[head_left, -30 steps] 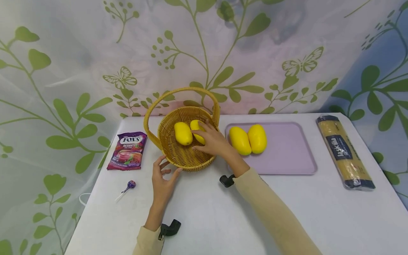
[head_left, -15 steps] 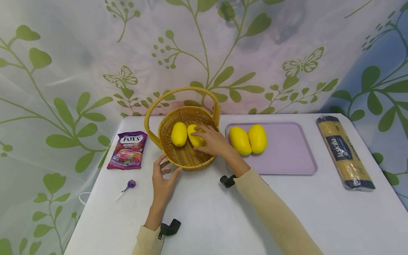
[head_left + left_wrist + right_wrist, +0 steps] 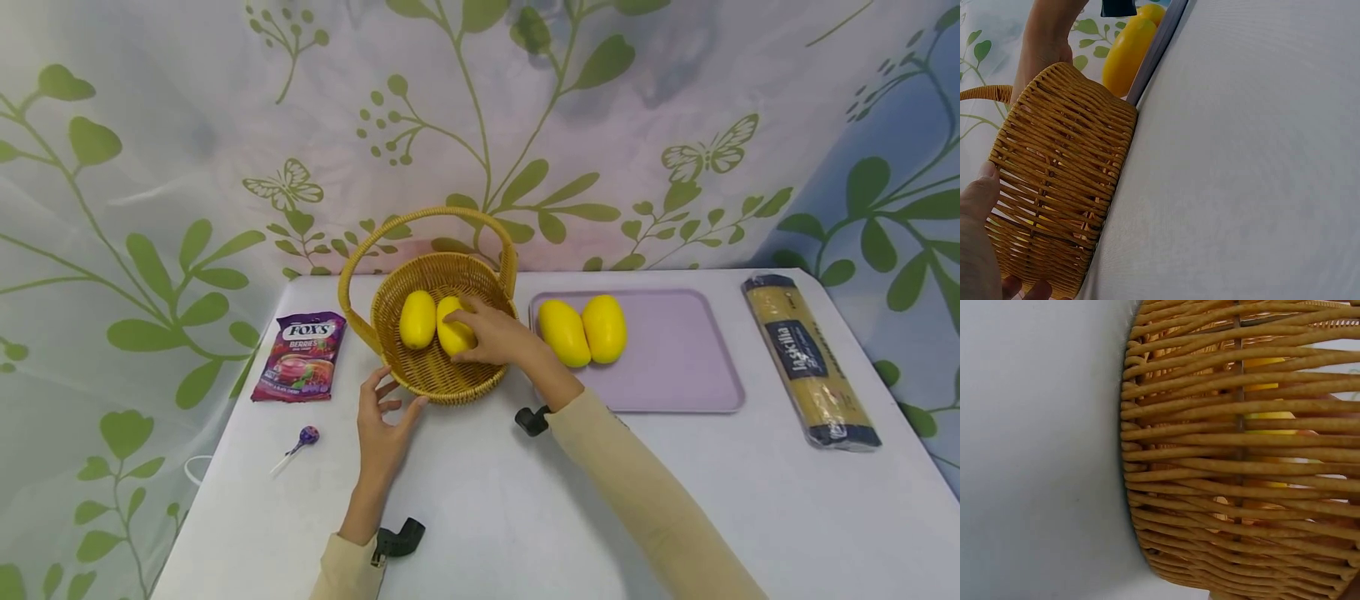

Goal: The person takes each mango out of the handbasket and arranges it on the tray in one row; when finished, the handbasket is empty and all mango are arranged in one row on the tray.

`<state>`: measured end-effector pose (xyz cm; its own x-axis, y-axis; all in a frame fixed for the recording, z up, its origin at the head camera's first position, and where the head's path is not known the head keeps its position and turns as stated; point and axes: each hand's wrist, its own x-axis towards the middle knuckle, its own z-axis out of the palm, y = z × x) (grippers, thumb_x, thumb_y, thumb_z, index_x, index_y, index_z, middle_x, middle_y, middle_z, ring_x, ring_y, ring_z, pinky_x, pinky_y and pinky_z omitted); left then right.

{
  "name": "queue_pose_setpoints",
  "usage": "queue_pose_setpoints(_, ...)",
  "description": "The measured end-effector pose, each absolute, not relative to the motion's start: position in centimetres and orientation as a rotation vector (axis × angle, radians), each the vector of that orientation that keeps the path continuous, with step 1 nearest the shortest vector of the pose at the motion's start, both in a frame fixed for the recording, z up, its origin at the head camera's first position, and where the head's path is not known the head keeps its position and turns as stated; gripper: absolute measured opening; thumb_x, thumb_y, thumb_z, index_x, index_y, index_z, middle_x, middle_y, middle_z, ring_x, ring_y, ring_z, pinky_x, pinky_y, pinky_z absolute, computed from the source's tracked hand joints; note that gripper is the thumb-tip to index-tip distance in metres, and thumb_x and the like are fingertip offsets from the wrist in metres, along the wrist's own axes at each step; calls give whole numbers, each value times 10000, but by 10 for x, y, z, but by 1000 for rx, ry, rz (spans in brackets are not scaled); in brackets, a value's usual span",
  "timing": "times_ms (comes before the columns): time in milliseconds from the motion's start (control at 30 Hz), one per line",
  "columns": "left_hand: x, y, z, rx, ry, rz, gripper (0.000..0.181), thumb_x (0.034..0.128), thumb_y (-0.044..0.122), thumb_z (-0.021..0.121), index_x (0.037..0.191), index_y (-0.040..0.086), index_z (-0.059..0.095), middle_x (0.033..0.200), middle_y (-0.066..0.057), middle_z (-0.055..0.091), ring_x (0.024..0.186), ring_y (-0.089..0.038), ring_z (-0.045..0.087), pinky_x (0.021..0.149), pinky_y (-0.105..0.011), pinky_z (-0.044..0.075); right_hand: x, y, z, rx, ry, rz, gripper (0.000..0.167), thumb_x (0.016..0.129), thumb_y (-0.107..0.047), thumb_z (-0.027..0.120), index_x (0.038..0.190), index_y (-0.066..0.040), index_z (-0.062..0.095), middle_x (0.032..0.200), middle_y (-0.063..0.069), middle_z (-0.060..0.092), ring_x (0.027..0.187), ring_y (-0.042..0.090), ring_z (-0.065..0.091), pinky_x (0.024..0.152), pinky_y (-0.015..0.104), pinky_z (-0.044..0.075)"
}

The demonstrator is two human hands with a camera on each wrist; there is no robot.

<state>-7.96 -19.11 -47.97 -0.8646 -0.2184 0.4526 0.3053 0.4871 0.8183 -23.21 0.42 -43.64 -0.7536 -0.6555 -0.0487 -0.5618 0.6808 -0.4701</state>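
Observation:
In the head view a woven basket [image 3: 442,379] with a tall handle holds two yellow mangoes side by side, the left one [image 3: 417,320] untouched. My right hand [image 3: 498,335] reaches over the basket's right rim, its fingers curled round the right mango [image 3: 453,323]. At the front left of the rim my left hand [image 3: 384,429] rests with spread fingers and thumb against the wicker. The left wrist view shows the left thumb and fingertips touching the basket wall [image 3: 1063,162]. Wicker [image 3: 1241,450] hides most of the right hand in the right wrist view.
A lilac tray [image 3: 675,358] with two more yellow mangoes [image 3: 564,333] stands right of the basket. Farther right lies a pasta pack [image 3: 810,358]. On the left are a purple candy bag [image 3: 302,357] and a lollipop [image 3: 308,435].
Both mangoes in the basket have shifted left and turned more upright, the right one moving with my right hand. My left hand stays at the rim.

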Motion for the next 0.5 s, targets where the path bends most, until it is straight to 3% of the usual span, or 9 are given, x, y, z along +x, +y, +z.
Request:
queue_pose_setpoints(200, -80, -192, -481, -66, -2237, -1378, 685, 788, 28, 795, 1355, -103, 434, 1349, -277, 518, 1117, -393, 607, 781, -565, 537, -233, -1, -441, -1001, 2649, -727, 613, 817, -381, 789, 1349, -212, 534, 1556, 148, 301, 1250, 366, 541, 1032, 487, 472)
queue_pose_setpoints(500, -80, -192, -481, -60, -2243, -1365, 684, 789, 35, 796, 1354, -99, 435, 1347, -268, 520, 1112, -385, 611, 782, -562, 538, -234, -6, -445, -1085, 2666, -715, 599, 846, -273, 776, 1386, -200, 529, 1528, 137, 312, 1319, 345, 470, 1073, 464, 444)
